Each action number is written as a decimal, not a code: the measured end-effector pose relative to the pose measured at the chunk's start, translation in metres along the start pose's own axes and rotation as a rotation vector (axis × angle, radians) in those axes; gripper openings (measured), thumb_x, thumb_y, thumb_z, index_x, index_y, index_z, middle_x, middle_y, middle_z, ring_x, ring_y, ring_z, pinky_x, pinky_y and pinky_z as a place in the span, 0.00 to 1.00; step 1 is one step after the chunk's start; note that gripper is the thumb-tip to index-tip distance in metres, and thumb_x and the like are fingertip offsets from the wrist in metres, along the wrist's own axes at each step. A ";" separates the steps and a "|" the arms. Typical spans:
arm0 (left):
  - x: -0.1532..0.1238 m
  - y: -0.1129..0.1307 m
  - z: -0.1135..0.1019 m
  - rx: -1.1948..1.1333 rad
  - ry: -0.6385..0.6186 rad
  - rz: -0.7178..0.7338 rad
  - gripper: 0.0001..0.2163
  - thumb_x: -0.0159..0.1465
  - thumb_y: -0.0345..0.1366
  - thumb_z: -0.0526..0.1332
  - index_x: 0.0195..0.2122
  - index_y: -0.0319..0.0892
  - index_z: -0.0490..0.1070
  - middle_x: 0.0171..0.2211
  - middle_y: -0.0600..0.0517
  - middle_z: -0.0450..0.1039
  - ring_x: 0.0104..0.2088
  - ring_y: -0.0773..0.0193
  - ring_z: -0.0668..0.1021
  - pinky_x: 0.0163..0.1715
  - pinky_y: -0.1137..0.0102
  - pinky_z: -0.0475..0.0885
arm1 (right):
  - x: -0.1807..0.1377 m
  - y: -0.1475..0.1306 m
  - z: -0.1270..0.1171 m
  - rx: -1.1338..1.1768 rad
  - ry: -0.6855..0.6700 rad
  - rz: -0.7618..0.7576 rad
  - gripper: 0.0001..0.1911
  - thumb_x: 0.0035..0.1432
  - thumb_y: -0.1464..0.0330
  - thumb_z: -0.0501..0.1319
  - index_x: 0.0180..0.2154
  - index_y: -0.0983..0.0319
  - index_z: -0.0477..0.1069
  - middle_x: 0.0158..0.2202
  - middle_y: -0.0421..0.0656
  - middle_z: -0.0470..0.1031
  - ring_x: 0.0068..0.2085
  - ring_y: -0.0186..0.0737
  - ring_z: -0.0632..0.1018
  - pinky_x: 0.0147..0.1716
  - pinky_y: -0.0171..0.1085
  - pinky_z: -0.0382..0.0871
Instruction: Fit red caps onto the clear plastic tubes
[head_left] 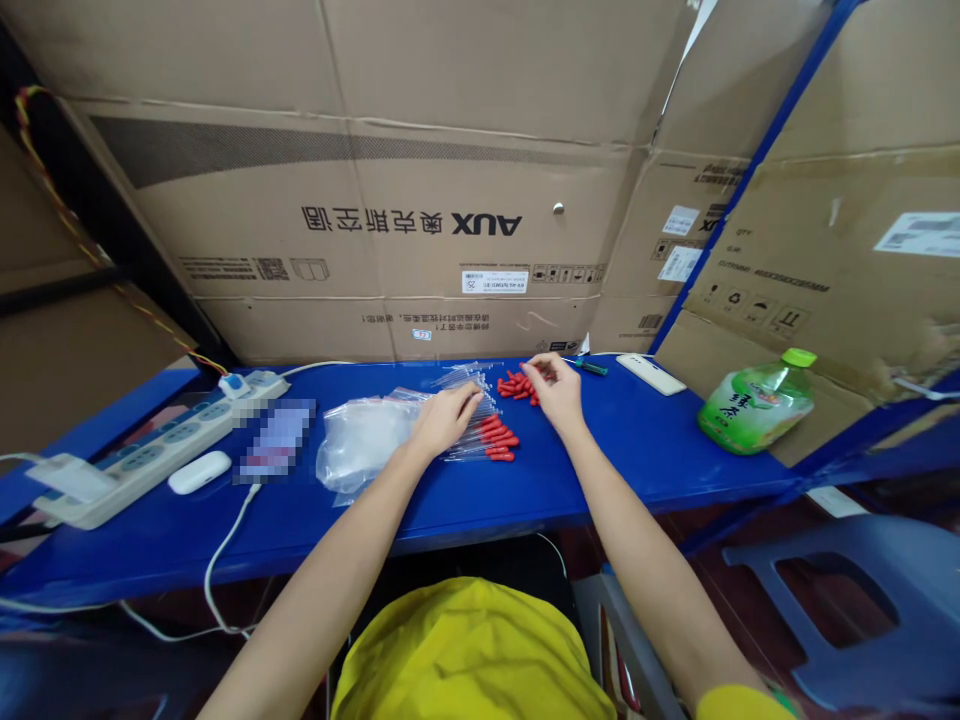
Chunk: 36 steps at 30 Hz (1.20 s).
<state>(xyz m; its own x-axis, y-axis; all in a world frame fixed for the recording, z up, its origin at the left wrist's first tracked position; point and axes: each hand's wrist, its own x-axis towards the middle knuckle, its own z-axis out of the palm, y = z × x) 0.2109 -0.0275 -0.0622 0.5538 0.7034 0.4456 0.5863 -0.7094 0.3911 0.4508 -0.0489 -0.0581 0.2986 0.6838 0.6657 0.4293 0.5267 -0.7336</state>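
My left hand [444,418] rests with curled fingers on a row of clear tubes with red caps [495,438] lying on the blue shelf [600,470]. My right hand [553,388] reaches into a small heap of loose red caps [517,385], fingertips pinched together over them; what they hold is too small to make out. A pile of clear plastic bags [360,445] lies just left of my left hand.
A white power strip [161,445], a white earbud case [199,472] and a blurred phone [277,438] lie at the left. A green-handled tool [589,367], a white flat device [650,373] and a green bottle [754,405] lie to the right. Cardboard boxes [420,200] wall the back.
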 end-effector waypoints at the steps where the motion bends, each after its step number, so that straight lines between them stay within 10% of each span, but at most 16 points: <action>1: 0.000 0.000 0.000 0.004 0.003 -0.004 0.16 0.79 0.45 0.49 0.46 0.47 0.75 0.40 0.50 0.82 0.39 0.57 0.82 0.37 0.69 0.67 | 0.004 0.000 -0.006 0.003 0.090 -0.005 0.15 0.62 0.53 0.66 0.36 0.59 0.74 0.31 0.41 0.77 0.32 0.39 0.76 0.34 0.37 0.70; 6: 0.000 0.001 0.000 0.023 -0.004 -0.001 0.16 0.79 0.45 0.48 0.46 0.47 0.75 0.40 0.50 0.82 0.39 0.57 0.82 0.36 0.69 0.66 | 0.009 -0.002 -0.023 -0.160 0.521 -0.010 0.16 0.68 0.54 0.61 0.38 0.60 0.72 0.30 0.40 0.75 0.29 0.37 0.74 0.33 0.37 0.68; 12: 0.000 0.005 -0.002 0.020 -0.012 0.008 0.17 0.79 0.46 0.47 0.45 0.47 0.74 0.39 0.49 0.82 0.40 0.56 0.82 0.37 0.69 0.68 | -0.010 -0.009 0.007 -0.196 -0.271 -0.192 0.11 0.66 0.58 0.64 0.39 0.58 0.76 0.36 0.43 0.81 0.31 0.40 0.76 0.35 0.39 0.70; 36: 0.000 0.005 -0.002 -0.017 -0.003 0.037 0.17 0.79 0.46 0.49 0.46 0.46 0.75 0.43 0.49 0.82 0.43 0.56 0.83 0.41 0.69 0.70 | -0.019 -0.008 0.017 -0.138 -0.413 -0.148 0.09 0.66 0.61 0.65 0.42 0.58 0.80 0.36 0.42 0.84 0.32 0.41 0.79 0.36 0.39 0.72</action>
<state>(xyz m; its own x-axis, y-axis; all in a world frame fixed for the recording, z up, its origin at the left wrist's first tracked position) 0.2130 -0.0312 -0.0586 0.5770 0.6767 0.4574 0.5553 -0.7357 0.3878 0.4276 -0.0576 -0.0675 -0.1272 0.7653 0.6310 0.5597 0.5806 -0.5913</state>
